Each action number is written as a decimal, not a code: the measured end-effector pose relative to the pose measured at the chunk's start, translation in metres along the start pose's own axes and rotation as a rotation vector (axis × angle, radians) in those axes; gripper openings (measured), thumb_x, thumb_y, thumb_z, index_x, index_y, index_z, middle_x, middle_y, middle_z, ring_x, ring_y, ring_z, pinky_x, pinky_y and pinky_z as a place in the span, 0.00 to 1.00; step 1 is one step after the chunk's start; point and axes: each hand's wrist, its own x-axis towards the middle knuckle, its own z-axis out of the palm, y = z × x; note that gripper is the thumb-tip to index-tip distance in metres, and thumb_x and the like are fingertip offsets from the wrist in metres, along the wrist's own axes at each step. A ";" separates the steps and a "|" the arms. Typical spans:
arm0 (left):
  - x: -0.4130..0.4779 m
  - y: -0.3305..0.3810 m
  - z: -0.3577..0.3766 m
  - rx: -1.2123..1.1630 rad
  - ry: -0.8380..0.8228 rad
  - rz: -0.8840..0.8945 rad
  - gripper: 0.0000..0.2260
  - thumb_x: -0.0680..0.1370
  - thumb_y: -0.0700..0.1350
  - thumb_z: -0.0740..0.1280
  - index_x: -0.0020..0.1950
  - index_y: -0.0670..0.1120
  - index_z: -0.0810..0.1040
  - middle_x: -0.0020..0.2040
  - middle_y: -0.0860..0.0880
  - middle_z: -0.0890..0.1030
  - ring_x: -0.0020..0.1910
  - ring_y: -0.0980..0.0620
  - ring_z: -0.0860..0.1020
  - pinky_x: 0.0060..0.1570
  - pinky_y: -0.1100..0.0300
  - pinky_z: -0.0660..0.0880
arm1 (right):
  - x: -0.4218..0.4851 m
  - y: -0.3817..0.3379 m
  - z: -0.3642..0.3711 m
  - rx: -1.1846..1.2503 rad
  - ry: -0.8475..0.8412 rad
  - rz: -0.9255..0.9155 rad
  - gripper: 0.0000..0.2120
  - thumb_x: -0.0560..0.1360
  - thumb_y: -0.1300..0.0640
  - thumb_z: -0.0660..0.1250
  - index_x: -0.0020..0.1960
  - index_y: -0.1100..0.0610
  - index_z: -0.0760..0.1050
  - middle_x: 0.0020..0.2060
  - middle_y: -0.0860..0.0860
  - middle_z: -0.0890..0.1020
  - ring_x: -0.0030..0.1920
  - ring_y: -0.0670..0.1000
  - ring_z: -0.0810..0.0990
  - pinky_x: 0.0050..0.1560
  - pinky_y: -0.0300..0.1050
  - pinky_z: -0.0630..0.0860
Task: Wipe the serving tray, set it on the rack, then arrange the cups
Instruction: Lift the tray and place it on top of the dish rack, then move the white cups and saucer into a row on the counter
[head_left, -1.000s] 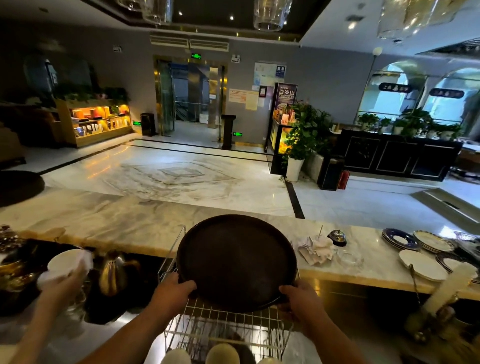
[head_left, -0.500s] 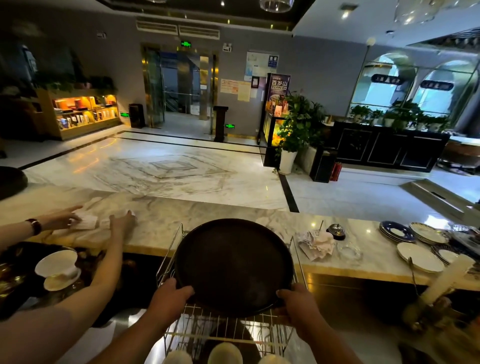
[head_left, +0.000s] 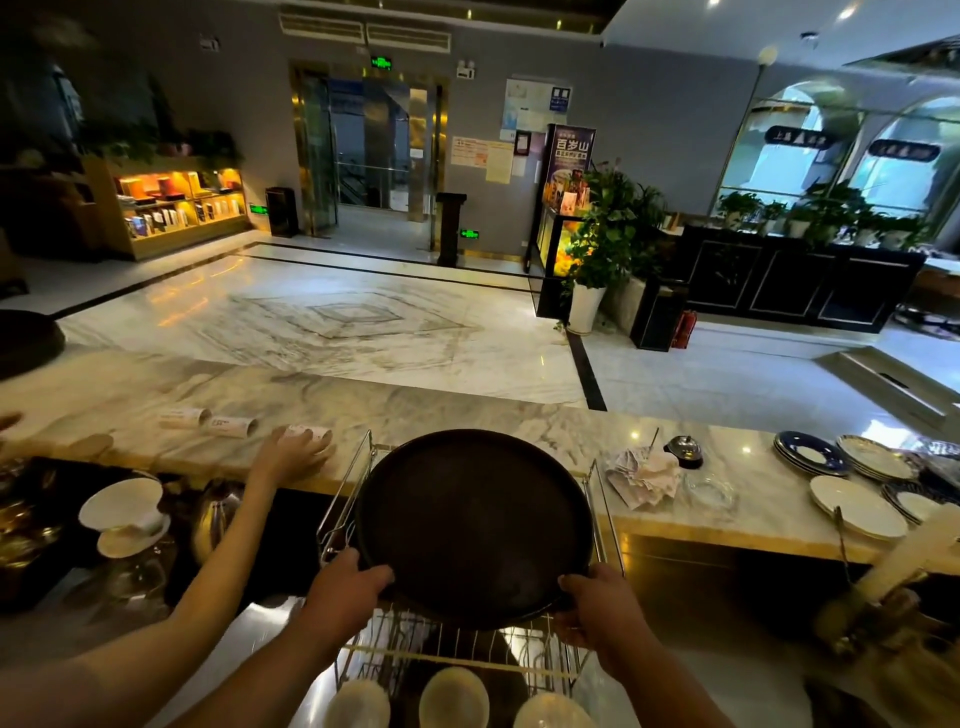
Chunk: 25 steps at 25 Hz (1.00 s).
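A round dark serving tray (head_left: 472, 519) leans tilted over the wire rack (head_left: 343, 499), its face toward me. My left hand (head_left: 343, 592) grips its lower left rim and my right hand (head_left: 597, 608) grips its lower right rim. Three pale cups (head_left: 454, 696) stand in a row at the rack's near end, below the tray. Whether the tray's lower edge rests on the rack wires is hidden by my hands.
Another person's arm (head_left: 228, 545) reaches from the left, hand on a paper roll (head_left: 309, 432) on the marble counter (head_left: 519, 431). A white cup on a saucer (head_left: 122, 512) stands left. Stacked plates (head_left: 857, 478), a bell (head_left: 684, 451) and crumpled paper (head_left: 644, 475) lie right.
The tray stays in my hands over the rack, almost unmoved. The other person's arm has shifted right along the counter, and rolled papers now lie there.
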 end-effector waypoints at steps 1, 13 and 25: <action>0.001 -0.001 0.001 -0.013 0.012 0.001 0.07 0.76 0.47 0.72 0.45 0.51 0.75 0.42 0.47 0.80 0.35 0.51 0.79 0.27 0.61 0.72 | 0.000 0.001 0.000 -0.006 0.001 -0.004 0.06 0.82 0.63 0.64 0.58 0.59 0.73 0.47 0.64 0.84 0.32 0.54 0.82 0.29 0.47 0.80; -0.017 -0.023 0.004 0.076 0.047 0.168 0.15 0.79 0.66 0.62 0.50 0.56 0.79 0.40 0.55 0.85 0.38 0.59 0.84 0.39 0.55 0.82 | -0.014 0.017 -0.004 -0.135 0.063 -0.182 0.16 0.79 0.49 0.70 0.62 0.51 0.68 0.45 0.56 0.84 0.36 0.55 0.86 0.29 0.45 0.82; -0.060 -0.172 0.031 0.696 0.012 0.259 0.42 0.71 0.77 0.53 0.79 0.55 0.66 0.80 0.50 0.68 0.76 0.47 0.69 0.70 0.48 0.71 | -0.016 0.158 0.004 -1.009 -0.060 -0.533 0.37 0.71 0.28 0.59 0.75 0.46 0.67 0.72 0.47 0.72 0.72 0.51 0.67 0.68 0.49 0.69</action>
